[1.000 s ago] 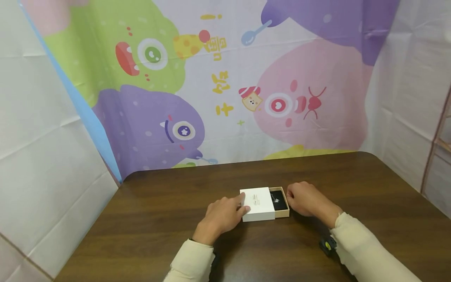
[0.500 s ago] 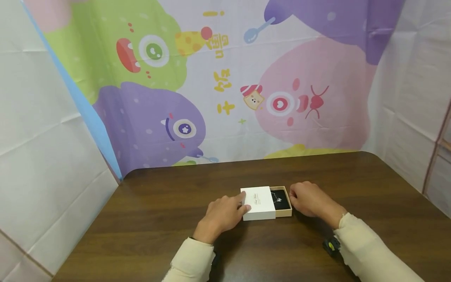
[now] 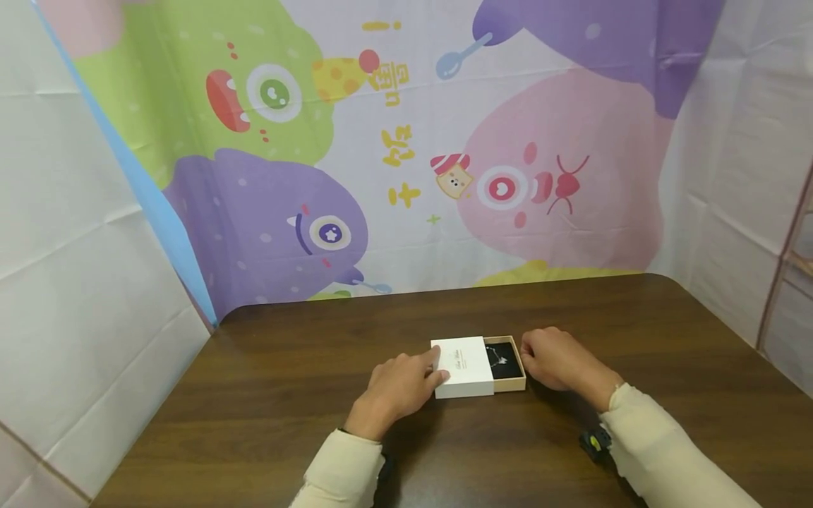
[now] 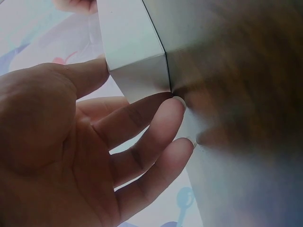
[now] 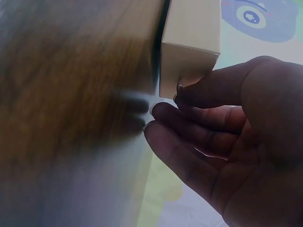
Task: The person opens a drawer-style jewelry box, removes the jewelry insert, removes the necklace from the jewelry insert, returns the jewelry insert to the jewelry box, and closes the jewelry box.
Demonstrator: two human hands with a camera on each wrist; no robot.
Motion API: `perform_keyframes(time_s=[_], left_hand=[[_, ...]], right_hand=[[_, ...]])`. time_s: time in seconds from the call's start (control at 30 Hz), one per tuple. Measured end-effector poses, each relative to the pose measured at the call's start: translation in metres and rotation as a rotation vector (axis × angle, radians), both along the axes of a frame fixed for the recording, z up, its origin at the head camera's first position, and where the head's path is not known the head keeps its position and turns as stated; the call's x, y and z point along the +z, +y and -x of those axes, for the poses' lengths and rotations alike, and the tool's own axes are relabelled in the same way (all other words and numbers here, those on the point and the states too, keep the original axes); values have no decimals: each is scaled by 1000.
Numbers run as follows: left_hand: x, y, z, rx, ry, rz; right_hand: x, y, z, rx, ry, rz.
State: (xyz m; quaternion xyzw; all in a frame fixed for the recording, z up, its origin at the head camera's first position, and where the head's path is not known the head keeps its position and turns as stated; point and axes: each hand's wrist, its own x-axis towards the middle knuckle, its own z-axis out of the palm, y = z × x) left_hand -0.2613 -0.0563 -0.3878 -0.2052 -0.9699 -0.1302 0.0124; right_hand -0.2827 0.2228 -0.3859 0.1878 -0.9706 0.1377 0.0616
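Observation:
A white jewelry box sleeve [image 3: 462, 381] with small print lies flat on the table. Out of its right side sticks a tan inner tray [image 3: 510, 385], holding a black pad [image 3: 506, 368] with a thin silvery chain and a small pendant. My left hand [image 3: 400, 384] grips the sleeve's left end, thumb and fingertips on its corners; in the left wrist view its other fingers bend loosely below. At the tray's right end, my right hand [image 3: 555, 358] has curled fingers. The right wrist view shows its thumb [image 5: 213, 90] against the end wall, pinching there; any pull tab is hidden.
The brown wooden table [image 3: 286, 353] extends around the box on all sides. A cartoon-printed cloth [image 3: 406, 261] hangs along the back edge. Pale sheets [image 3: 82, 212] hang at left and right. A dark wrist device [image 3: 594, 443] is strapped under the right sleeve.
The tray has slid slightly farther right out of the sleeve, showing more of the chain. My right hand moved a little right with it; my left hand stays on the sleeve.

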Motion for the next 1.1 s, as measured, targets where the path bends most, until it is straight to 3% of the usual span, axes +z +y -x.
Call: perform_keyframes(time_s=[0.47,1.1], left_hand=[[1,-1,1,-10,4,0],[0,0,1,-6,-20,2]], right_hand=[[1,2,0,1,3,13],[3,5,-1,-50,-62,34]])
